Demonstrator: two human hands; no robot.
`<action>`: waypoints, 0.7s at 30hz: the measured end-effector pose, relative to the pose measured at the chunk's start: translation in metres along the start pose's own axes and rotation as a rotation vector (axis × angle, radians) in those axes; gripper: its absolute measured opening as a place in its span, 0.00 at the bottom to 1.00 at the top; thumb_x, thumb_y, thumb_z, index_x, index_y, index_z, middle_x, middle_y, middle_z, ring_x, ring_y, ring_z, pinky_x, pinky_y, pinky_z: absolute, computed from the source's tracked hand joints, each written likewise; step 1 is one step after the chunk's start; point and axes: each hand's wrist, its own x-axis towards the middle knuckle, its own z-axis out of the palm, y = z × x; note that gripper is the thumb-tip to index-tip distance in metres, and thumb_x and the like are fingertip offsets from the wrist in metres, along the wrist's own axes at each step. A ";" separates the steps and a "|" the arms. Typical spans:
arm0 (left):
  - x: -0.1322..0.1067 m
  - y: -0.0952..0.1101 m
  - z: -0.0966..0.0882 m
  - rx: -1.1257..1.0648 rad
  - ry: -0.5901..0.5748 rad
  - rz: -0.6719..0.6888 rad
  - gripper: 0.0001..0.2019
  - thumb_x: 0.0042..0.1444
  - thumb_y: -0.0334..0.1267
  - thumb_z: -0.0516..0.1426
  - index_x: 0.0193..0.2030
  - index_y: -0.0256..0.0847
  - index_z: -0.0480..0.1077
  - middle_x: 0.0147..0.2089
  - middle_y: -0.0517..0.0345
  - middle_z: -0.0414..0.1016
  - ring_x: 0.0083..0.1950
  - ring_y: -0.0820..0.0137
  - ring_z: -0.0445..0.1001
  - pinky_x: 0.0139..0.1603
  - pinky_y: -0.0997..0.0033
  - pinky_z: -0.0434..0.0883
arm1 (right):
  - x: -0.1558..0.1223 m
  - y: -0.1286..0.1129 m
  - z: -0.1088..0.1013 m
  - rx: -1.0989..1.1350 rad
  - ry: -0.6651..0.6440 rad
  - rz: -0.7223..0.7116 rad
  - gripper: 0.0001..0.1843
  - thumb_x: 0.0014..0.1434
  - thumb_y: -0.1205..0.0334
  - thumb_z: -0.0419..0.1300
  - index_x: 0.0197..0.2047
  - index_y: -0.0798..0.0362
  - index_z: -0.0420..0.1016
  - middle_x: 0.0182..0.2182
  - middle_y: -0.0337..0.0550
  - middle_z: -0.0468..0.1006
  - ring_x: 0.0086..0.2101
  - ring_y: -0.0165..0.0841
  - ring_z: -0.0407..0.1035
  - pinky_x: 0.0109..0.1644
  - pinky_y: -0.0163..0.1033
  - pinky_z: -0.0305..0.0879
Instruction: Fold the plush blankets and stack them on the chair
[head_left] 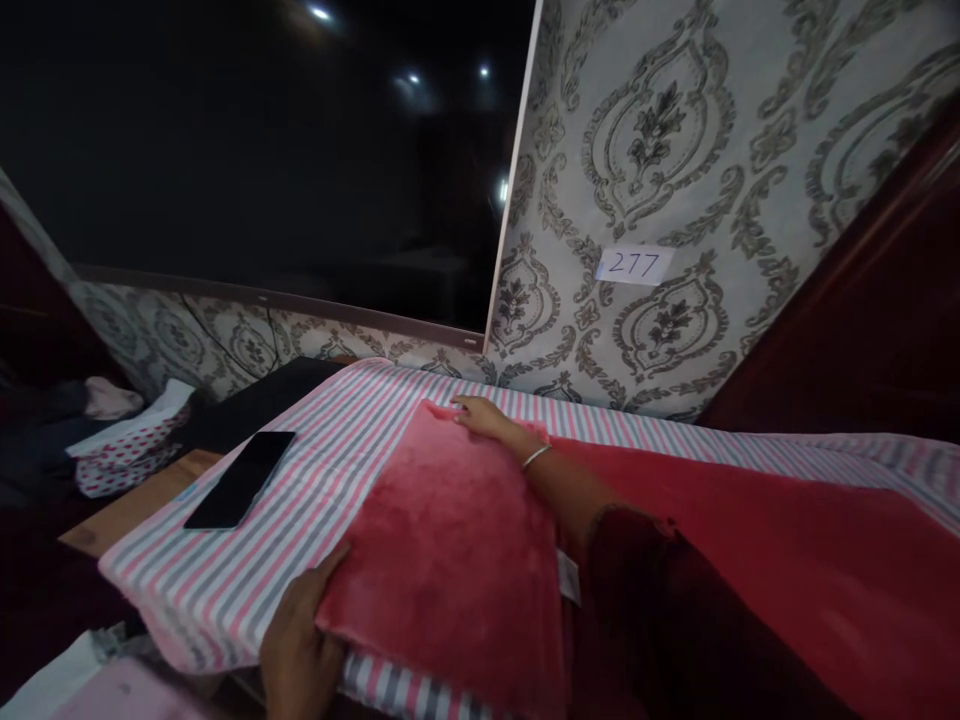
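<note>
A plush red blanket (450,530) lies on a striped cloth, its left part folded over into layers. A white label (568,577) sticks out at the right side of the folded part. My left hand (304,635) grips the near left corner, thumb along the edge and the other fingers largely hidden. Near the far left corner, my right hand (484,416) has its fingertips closed on the far edge of the fold. A bangle circles the right wrist. The unfolded red fabric stretches off to the right under my right forearm.
The pink, grey and white striped cloth (300,500) covers the table. A black phone (241,482) lies on it at left. Behind stands a large dark television (262,150) by a patterned wall with a "277" paper (634,264). A heart-patterned item (127,465) sits far left.
</note>
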 end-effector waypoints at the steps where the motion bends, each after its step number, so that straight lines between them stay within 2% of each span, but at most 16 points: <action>1: 0.000 0.000 0.000 0.007 0.012 0.025 0.27 0.50 0.41 0.53 0.58 0.46 0.72 0.54 0.54 0.80 0.51 0.56 0.78 0.51 0.59 0.75 | -0.005 0.006 -0.012 -0.020 -0.007 0.017 0.17 0.62 0.58 0.65 0.53 0.55 0.76 0.49 0.46 0.78 0.48 0.41 0.73 0.55 0.51 0.69; 5: 0.000 0.000 0.004 0.033 0.061 0.083 0.28 0.49 0.38 0.52 0.60 0.46 0.70 0.54 0.54 0.80 0.50 0.56 0.78 0.50 0.60 0.73 | -0.038 0.032 -0.060 -0.080 -0.015 0.111 0.13 0.54 0.68 0.67 0.44 0.54 0.83 0.41 0.46 0.83 0.46 0.43 0.75 0.55 0.44 0.67; 8: 0.001 0.004 0.006 0.055 0.074 0.070 0.29 0.48 0.37 0.51 0.60 0.45 0.70 0.53 0.53 0.80 0.51 0.55 0.77 0.51 0.60 0.72 | -0.064 0.047 -0.086 -0.085 0.006 0.171 0.15 0.53 0.69 0.65 0.45 0.54 0.83 0.45 0.47 0.83 0.45 0.40 0.76 0.54 0.42 0.67; 10: 0.002 0.007 0.006 0.073 0.066 0.061 0.29 0.47 0.37 0.51 0.59 0.44 0.71 0.53 0.52 0.80 0.52 0.55 0.77 0.52 0.60 0.72 | -0.076 0.054 -0.096 -0.085 0.031 0.209 0.17 0.53 0.70 0.64 0.47 0.53 0.83 0.47 0.46 0.83 0.47 0.39 0.75 0.54 0.42 0.68; 15: 0.006 0.014 0.002 0.098 0.079 0.055 0.30 0.45 0.36 0.50 0.58 0.41 0.72 0.53 0.51 0.80 0.52 0.56 0.77 0.54 0.61 0.71 | -0.088 0.057 -0.092 -0.092 0.148 0.318 0.18 0.55 0.71 0.63 0.49 0.56 0.82 0.49 0.52 0.81 0.52 0.41 0.74 0.59 0.41 0.65; 19: 0.009 0.019 -0.002 0.110 0.046 0.046 0.30 0.45 0.36 0.50 0.58 0.38 0.72 0.54 0.48 0.80 0.53 0.55 0.77 0.55 0.60 0.71 | -0.099 0.054 -0.082 -0.060 0.232 0.396 0.25 0.58 0.68 0.62 0.60 0.59 0.74 0.55 0.55 0.77 0.54 0.41 0.72 0.61 0.42 0.63; 21: 0.010 0.021 -0.002 0.109 0.039 0.028 0.30 0.45 0.37 0.50 0.57 0.37 0.72 0.54 0.47 0.80 0.53 0.54 0.77 0.56 0.59 0.71 | -0.111 0.051 -0.079 -0.030 0.251 0.416 0.28 0.61 0.65 0.61 0.64 0.59 0.69 0.55 0.55 0.77 0.52 0.40 0.73 0.60 0.42 0.65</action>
